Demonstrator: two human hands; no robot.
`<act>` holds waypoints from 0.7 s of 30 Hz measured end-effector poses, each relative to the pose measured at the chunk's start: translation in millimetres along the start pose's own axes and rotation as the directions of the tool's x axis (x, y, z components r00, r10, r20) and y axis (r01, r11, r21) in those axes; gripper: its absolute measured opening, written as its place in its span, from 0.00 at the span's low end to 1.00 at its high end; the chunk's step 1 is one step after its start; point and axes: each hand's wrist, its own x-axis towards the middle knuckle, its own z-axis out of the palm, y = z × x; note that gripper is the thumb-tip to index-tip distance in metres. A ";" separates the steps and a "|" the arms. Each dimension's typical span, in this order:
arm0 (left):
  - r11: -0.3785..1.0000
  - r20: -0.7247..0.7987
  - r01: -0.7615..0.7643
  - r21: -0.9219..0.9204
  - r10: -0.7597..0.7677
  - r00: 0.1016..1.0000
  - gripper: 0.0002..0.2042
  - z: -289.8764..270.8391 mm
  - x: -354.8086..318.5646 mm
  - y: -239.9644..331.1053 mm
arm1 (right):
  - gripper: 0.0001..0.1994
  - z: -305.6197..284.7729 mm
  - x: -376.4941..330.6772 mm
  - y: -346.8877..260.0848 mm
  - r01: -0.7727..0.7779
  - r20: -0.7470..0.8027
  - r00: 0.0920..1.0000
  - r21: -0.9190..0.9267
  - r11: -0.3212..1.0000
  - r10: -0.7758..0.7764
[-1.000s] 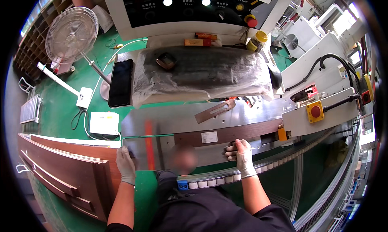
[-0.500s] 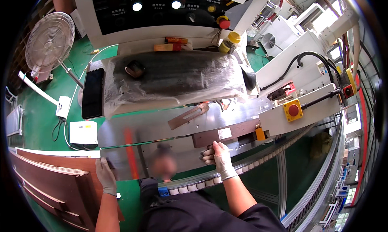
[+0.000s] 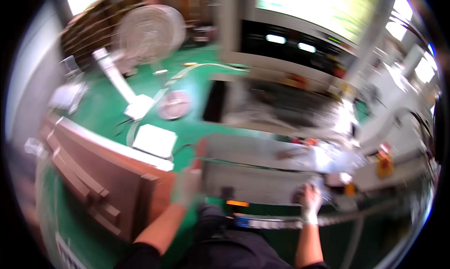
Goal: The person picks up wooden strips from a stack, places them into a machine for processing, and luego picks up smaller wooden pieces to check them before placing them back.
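I have the right hand [image 3: 310, 202] at half past four, fingers loosely curled over the metal counter [image 3: 262, 182]; through the blur I can't tell whether it grips anything. The brown strip [image 3: 334, 180] lies near it, toward one-thirty. My left hand [image 3: 188, 186], at seven, is too smeared to read; brown panels [image 3: 101, 189] stand at its nine.
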 end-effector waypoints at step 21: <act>0.185 0.494 0.982 0.050 -0.859 0.137 0.33 -94.7 -209.8 -280.8 | 0.09 268.2 -45.8 17.8 0.592 0.438 0.797 -0.706 0.389 -0.417</act>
